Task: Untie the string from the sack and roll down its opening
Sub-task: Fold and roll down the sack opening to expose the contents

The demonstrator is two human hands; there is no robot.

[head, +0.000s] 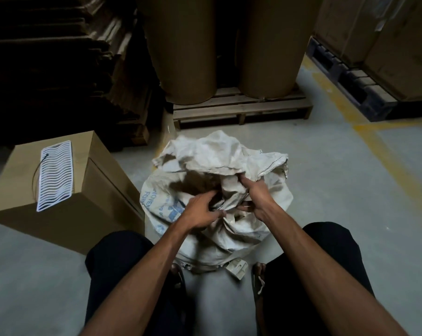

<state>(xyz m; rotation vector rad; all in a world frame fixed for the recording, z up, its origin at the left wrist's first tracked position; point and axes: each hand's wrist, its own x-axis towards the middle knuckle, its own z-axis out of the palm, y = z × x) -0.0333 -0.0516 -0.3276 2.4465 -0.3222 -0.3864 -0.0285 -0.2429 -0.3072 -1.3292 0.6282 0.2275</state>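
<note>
A dirty white woven sack (275, 200) with blue print stands on the floor between my knees. Its top (217, 154) is loose and crumpled, flaring upward and away from me. My left hand (200, 212) grips the bunched neck of the sack on its left side, fingers curled into the folds. On the right side of that neck my right hand (256, 197) pinches the fabric. The string is hidden among the folds and my fingers; I cannot make it out.
A cardboard box (100, 190) stands to the left with a white plastic grid (54, 175) on top. Ahead, two large brown paper rolls (185, 49) rest on a wooden pallet (241, 110). Stacked cardboard fills the far left, boxes on a dark pallet the far right.
</note>
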